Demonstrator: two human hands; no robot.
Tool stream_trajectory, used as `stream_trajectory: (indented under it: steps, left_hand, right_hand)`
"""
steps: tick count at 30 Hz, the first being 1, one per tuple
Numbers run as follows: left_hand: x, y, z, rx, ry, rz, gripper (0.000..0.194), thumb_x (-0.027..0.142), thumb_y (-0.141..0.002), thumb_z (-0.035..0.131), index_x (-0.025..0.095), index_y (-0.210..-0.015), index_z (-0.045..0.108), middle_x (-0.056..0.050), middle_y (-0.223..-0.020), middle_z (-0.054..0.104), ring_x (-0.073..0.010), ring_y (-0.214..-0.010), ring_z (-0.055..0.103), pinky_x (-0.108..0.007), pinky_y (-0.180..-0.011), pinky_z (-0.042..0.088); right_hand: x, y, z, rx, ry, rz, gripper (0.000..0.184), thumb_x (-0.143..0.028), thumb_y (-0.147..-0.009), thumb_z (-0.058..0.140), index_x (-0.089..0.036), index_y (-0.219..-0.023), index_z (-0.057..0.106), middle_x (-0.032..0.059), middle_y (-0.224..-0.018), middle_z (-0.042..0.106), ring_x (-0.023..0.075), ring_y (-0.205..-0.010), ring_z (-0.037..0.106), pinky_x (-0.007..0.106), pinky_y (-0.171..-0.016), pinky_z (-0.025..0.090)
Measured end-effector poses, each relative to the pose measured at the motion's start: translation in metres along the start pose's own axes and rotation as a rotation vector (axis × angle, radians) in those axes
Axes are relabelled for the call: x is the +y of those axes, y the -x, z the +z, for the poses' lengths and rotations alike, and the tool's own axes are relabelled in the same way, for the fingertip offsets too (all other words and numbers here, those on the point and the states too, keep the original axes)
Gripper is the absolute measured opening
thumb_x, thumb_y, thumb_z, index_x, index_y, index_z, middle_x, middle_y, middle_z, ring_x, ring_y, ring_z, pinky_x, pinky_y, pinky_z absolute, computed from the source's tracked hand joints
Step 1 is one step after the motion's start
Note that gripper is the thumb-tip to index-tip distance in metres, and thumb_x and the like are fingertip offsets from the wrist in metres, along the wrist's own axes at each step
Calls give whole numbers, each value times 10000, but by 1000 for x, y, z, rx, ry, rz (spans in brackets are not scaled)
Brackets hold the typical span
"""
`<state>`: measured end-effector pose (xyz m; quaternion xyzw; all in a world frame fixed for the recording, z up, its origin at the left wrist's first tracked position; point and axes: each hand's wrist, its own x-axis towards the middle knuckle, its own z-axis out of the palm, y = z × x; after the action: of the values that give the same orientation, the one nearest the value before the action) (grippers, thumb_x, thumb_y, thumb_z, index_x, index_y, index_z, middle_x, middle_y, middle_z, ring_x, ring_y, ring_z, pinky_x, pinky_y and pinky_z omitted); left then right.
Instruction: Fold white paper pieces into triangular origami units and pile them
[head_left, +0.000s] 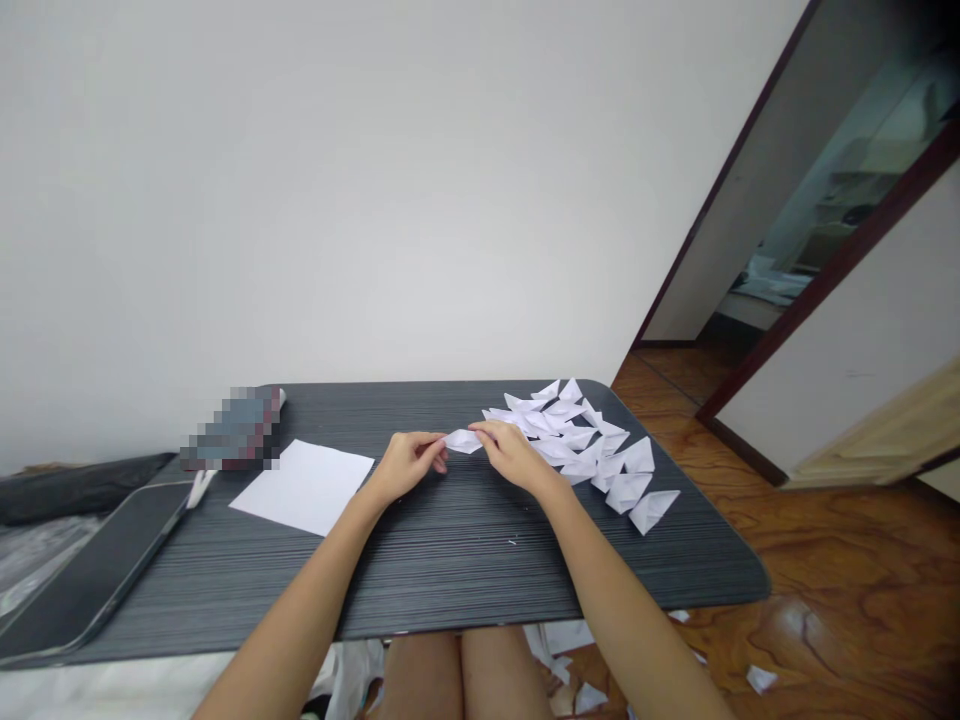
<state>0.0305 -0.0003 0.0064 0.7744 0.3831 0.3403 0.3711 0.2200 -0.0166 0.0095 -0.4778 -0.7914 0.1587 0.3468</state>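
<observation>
Both of my hands pinch a small folded white paper piece (463,440) above the middle of a dark striped table (420,570). My left hand (409,462) grips its left end with closed fingers. My right hand (512,452) grips its right end, fingers curled. Just right of my right hand lies a pile of several folded white paper boats (592,450), spread toward the table's right edge.
A flat white sheet (304,487) lies left of my left hand. A blurred-out object (234,430) sits at the back left, and a dark phone (97,570) lies at the left edge. Paper scraps (761,678) lie on the wooden floor. An open doorway (817,240) stands at right.
</observation>
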Motion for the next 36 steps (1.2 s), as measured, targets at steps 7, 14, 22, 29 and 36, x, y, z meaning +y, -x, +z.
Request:
stream_trajectory:
  steps: [7, 14, 22, 29, 36]
  left_hand:
    - [-3, -2, -3, -16, -243, -114, 345, 370, -775, 424, 111, -637, 606, -16, -514, 582, -109, -437, 522, -218, -506, 411]
    - [9, -24, -5, -189, -401, 153, 222, 283, -732, 493, 143, -737, 664, -36, -701, 621, -114, -599, 524, -202, -584, 384]
    - [8, -37, 6, -294, -503, 195, 232, 206, -744, 465, 118, -674, 668, -30, -575, 612, -97, -498, 458, -196, -515, 332]
    - [6, -35, -2, -178, -316, 97, 341, 319, -783, 433, 128, -999, 615, -67, -787, 668, -148, -649, 579, -221, -608, 409]
    - [4, -27, 18, -180, -215, 39, 340, 298, -759, 473, 106, -1014, 591, -26, -610, 630, -121, -508, 557, -217, -551, 429]
  right_hand:
    - [1, -2, -1, -58, 4, 67, 219, -179, -762, 450, -149, -791, 665, 52, -781, 665, 145, -705, 574, 254, -679, 412]
    - [-4, -3, 2, -48, -48, 22, 201, -159, -752, 458, -148, -761, 659, 43, -748, 657, 130, -684, 564, 229, -648, 396]
    - [1, -5, 4, -64, -60, 101, 210, -145, -730, 449, -143, -735, 660, 41, -719, 657, 129, -648, 564, 223, -618, 396]
    - [10, -3, -8, 46, 94, 246, 200, -129, -706, 441, -144, -653, 634, 57, -666, 643, 157, -662, 566, 241, -624, 382]
    - [10, 5, -31, 298, 257, 358, 276, -282, -785, 419, -161, -650, 627, 93, -673, 638, 188, -681, 570, 255, -617, 361]
